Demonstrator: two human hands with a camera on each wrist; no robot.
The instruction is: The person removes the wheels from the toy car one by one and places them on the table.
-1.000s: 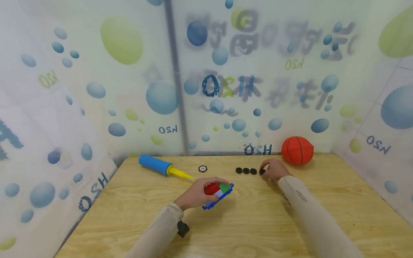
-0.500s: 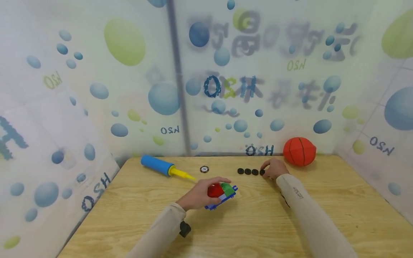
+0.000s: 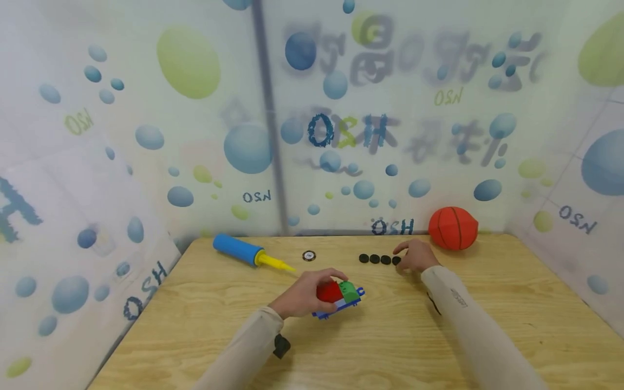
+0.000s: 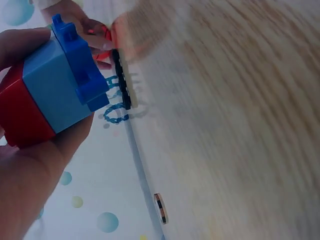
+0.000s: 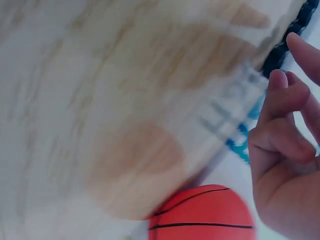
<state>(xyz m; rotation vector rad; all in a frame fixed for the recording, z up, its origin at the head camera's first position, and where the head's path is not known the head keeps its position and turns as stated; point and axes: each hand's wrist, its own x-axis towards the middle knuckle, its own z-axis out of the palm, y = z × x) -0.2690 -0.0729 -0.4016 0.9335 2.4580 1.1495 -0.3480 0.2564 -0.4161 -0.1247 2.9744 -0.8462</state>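
I'd keep my left hand (image 3: pixel 304 295) gripping the toy block car (image 3: pixel 341 297) steady while my right hand (image 3: pixel 413 255), fingers curled, pinches the end black wheel (image 3: pixel 396 260) cleanly from the row.

A red, green and blue plastic block toy (image 3: pixel 341 297) is held tilted on the wooden table. Four black round discs (image 3: pixel 380 259) are lined up in a row near the far edge.

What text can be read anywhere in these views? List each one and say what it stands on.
"OSH": backdrop sheet, printed low at the table's far edge; it repeats across the sheets, in places mirrored.
Large grey characters high on the backdrop: too blurred to read.
Small mark on the right sleeve: too small to read.
Round chip near the air pump: patterned, no readable text.
Toy block car, black discs, basketball: none.
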